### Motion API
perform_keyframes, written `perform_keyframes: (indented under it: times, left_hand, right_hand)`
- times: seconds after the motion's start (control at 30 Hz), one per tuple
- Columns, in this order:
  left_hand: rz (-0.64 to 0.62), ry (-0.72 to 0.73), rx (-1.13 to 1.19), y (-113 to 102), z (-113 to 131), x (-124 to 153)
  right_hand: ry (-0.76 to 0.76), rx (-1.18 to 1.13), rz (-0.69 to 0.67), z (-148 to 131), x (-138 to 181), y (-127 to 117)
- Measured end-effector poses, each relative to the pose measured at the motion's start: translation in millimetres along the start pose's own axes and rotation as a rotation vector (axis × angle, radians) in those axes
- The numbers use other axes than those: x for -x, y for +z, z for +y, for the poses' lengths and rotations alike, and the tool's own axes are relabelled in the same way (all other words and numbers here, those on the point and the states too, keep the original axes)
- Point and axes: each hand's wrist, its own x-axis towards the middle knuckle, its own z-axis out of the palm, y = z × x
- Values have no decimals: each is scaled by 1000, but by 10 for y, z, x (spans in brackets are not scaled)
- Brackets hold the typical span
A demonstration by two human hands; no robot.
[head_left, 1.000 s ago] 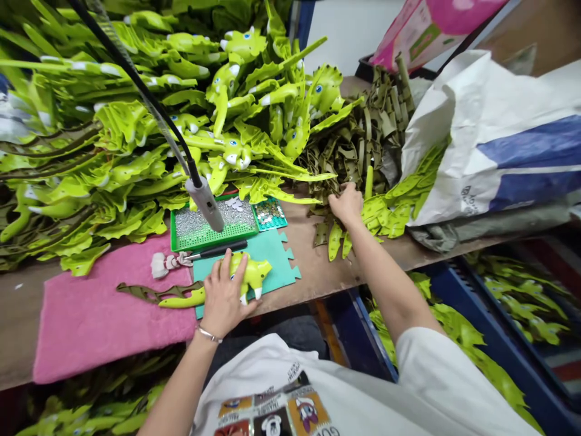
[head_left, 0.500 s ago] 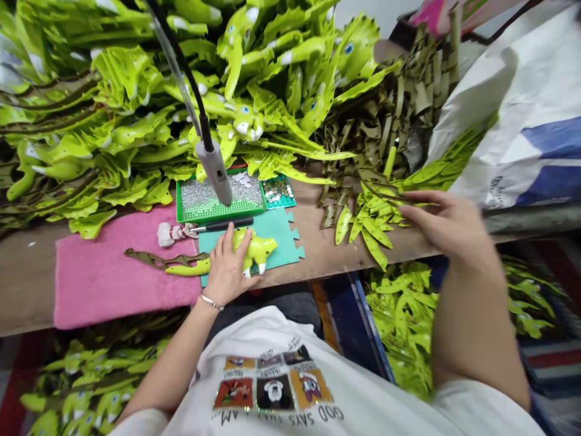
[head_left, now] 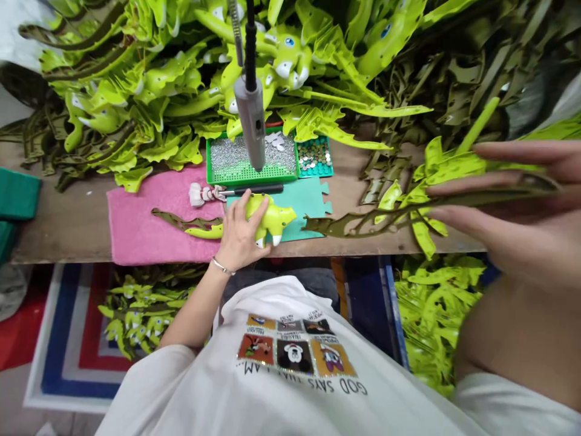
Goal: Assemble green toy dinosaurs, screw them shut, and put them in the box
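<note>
Left hand (head_left: 238, 239), fingers spread, presses a lime figure (head_left: 275, 221) onto a teal mat (head_left: 313, 194), while the right hand (head_left: 521, 233) pinches a brown strip (head_left: 327, 227) between thumb and fingers. From left, a teal box (head_left: 18, 194) sits at the far end of the table (head_left: 354, 245). Well apart from it, a pink towel (head_left: 131, 230) bears a second strip (head_left: 170, 219) and a lime tail (head_left: 202, 232), both running to the left hand. Above them lies a white bundle (head_left: 198, 194), beside a black-handled tool (head_left: 258, 189) along the mat's back edge. Behind, a grey device (head_left: 252, 124) hangs before a green tray (head_left: 254, 180) of silver bits (head_left: 224, 158); just beside that tray are small discs (head_left: 313, 160). The pinched strip's free end reaches over the mat, near the figure; whether it touches the mat is unclear. Farther right, lime pieces (head_left: 454, 166) lie by the right hand, before piled brown parts (head_left: 463, 79)
</note>
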Motion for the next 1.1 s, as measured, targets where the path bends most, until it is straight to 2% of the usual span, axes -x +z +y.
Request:
perform_keyframes:
  times: [0.07,0.13,0.27,0.33,0.43,0.53,0.7,0.83,1.1]
  left_hand:
    - [-34,-2,2,38,-28,0]
    - [-43,-19,6,88,-41,7]
    - [12,-3,11,121,-50,54]
    - [57,30,4,93,-55,79]
    - [118,72,-5,43,-57,101]
    - [138,79,-3,34,-48,111]
    - [63,11,-12,63,-17,142]
    - [-17,-58,-36,55,1,167]
    - [-49,-97,-56,31,62,146]
  right_hand:
    - [-8,-75,44,-106,-79,427]
    - [-4,-212,-28,-57,-140,791]
    - [152,-241,-260,423,-128,1294]
    - [263,-251,-292,687,-65,1450]
    - [456,-403,-218,901,33,1617]
    - [548,-601,-167,889,103,1765]
    - [609,-788,-217,746,185,1970]
    - [607,-786,-199,704,234,2000]
    - [613,-785,-184,617,341,2080]
